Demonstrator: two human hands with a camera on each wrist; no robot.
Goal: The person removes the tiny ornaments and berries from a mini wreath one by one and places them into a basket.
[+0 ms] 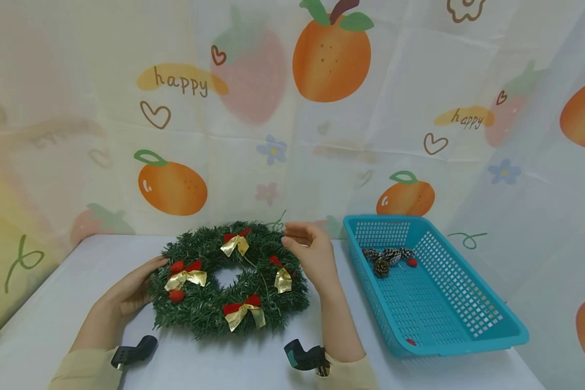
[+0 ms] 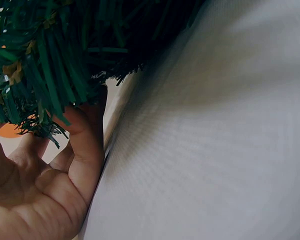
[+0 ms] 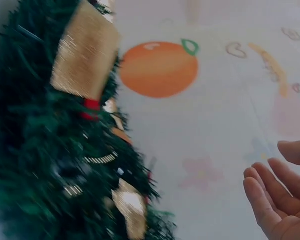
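Note:
A green tinsel wreath (image 1: 200, 311) is on the white table, with several red-and-gold bows around it. Two red berry-like pieces (image 1: 177, 296) sit by its left bow (image 1: 185, 278). My left hand (image 1: 130, 290) holds the wreath's left edge; in the left wrist view that hand's fingers (image 2: 85, 155) bend in under the foliage, which hides their tips. Beside the upper right of the wreath, my right hand (image 1: 314, 254) is raised with nothing in it. In the right wrist view, its loosely bent fingers (image 3: 275, 195) stay apart from the wreath (image 3: 35, 150).
To the right stands a blue perforated basket (image 1: 448, 292). Several frosted pine cones (image 1: 391, 255) lie at its far left end, with a red piece (image 1: 411, 262) beside them and another (image 1: 410, 342) near the front. A fruit-print cloth (image 1: 292, 162) hangs behind the table (image 1: 195, 363).

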